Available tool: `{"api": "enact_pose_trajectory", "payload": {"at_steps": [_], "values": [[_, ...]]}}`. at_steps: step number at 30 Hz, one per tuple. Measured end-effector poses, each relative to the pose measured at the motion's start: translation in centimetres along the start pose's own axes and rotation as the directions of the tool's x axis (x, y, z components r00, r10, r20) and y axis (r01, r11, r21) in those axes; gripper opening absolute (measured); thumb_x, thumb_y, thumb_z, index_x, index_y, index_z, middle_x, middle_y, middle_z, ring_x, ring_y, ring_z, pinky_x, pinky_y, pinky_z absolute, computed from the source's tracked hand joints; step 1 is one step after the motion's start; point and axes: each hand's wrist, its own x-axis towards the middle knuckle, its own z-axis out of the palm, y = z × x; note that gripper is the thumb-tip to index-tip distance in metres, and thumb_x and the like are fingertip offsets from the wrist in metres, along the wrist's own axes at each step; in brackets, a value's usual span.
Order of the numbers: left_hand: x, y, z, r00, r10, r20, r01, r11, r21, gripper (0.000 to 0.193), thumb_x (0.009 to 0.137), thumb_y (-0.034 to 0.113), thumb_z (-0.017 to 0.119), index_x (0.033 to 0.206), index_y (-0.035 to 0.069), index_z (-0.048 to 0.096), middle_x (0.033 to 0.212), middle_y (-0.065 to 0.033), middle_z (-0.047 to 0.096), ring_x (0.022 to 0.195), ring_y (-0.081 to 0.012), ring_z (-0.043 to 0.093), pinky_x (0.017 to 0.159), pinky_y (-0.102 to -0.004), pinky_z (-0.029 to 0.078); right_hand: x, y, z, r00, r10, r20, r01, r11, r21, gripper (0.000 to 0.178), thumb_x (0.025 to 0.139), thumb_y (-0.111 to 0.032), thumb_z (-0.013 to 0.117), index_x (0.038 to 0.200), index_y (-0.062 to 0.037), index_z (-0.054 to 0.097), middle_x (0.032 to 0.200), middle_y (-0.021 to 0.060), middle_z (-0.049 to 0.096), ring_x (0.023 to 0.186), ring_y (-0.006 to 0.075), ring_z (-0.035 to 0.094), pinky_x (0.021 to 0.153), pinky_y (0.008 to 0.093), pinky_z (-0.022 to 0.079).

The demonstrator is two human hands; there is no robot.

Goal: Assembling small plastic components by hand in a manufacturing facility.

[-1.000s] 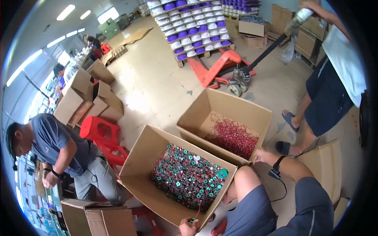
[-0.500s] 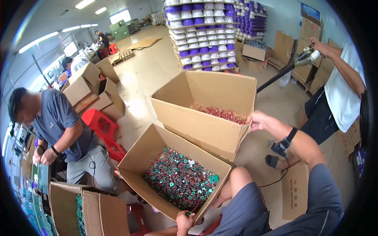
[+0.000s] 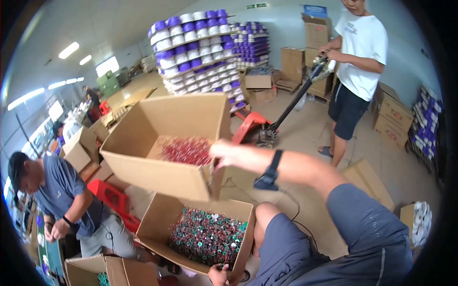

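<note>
My right hand [image 3: 223, 153] grips the near right corner of a large open cardboard box [image 3: 148, 169]. Inside that box, a heap of small red pieces [image 3: 187, 150] covers part of the bottom. Nearer to me stands a second open cardboard box [image 3: 160, 217], filled with small round green and dark parts with red wires [image 3: 207, 236]. My left hand [image 3: 219, 275] is closed over the near edge of this second box. A black strap with a small device [image 3: 268, 176] is on my right wrist.
A person in white [image 3: 360, 47] holds the handle of a red pallet jack [image 3: 250, 126]. At left a seated person [image 3: 71, 190] works beside red stools [image 3: 112, 198] and another box [image 3: 114, 271]. Stacked purple and white cones [image 3: 198, 52] stand behind. Flattened cardboard [image 3: 367, 183] lies right.
The box with red pieces has moved left relative to the nearer box, my right hand still on its corner. My view has turned right, bringing the pallet jack into sight.
</note>
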Motion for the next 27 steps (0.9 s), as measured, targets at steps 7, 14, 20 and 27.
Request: {"api": "enact_pose_trajectory", "payload": {"at_steps": [7,14,20,27], "values": [[-3.2,3.9,-2.5,0.997,-0.074,-0.027,0.075,0.996,0.038,0.038,0.081,0.028,0.082,0.105,0.000,0.072,0.100,-0.0212,0.073,0.093,-0.0317,0.070,0.086,-0.0392,0.054,0.5,-1.8,16.5,0.975,0.204,-0.086,-0.110,0.785,0.609,0.021,0.086,-0.006,0.044,0.099,0.0071,0.053,0.081,0.0231,0.057,0.063,0.0463,0.064,0.054,0.0638,0.056],[0.5,-0.6,-2.4,0.998,0.026,-0.053,-0.020,0.993,0.117,0.036,0.081,0.027,0.083,0.102,0.000,0.073,0.094,-0.0167,0.074,0.085,-0.0258,0.069,0.083,-0.0369,0.054,6.4,-0.5,22.4,0.951,0.308,-0.028,-0.232,0.770,0.595,0.047,0.099,-0.025,0.032,0.130,0.0089,0.040,0.127,0.0320,0.050,0.096,0.0483,0.064,0.071,0.0628,0.055],[3.1,-0.4,-3.9,0.999,0.036,-0.007,-0.035,0.997,0.067,0.033,0.081,0.024,0.080,0.102,-0.001,0.073,0.095,-0.0168,0.074,0.085,-0.0265,0.068,0.082,-0.0374,0.054,6.7,-2.2,24.6,0.849,0.492,-0.192,-0.349,0.796,0.494,0.052,0.102,-0.038,0.033,0.108,0.0079,0.058,0.094,0.0192,0.071,0.069,0.0264,0.069,0.060,0.0425,0.057],[5.9,-1.0,-6.7,0.992,0.041,-0.115,-0.065,0.975,-0.213,0.030,0.085,0.019,0.079,0.103,-0.004,0.071,0.099,-0.0162,0.074,0.088,-0.0229,0.066,0.083,-0.0355,0.053,5.9,-2.1,26.1,0.846,0.492,-0.205,-0.323,0.779,0.537,0.050,0.101,-0.037,0.035,0.107,0.0083,0.057,0.095,0.0185,0.068,0.074,0.0260,0.067,0.063,0.0421,0.057]]}}
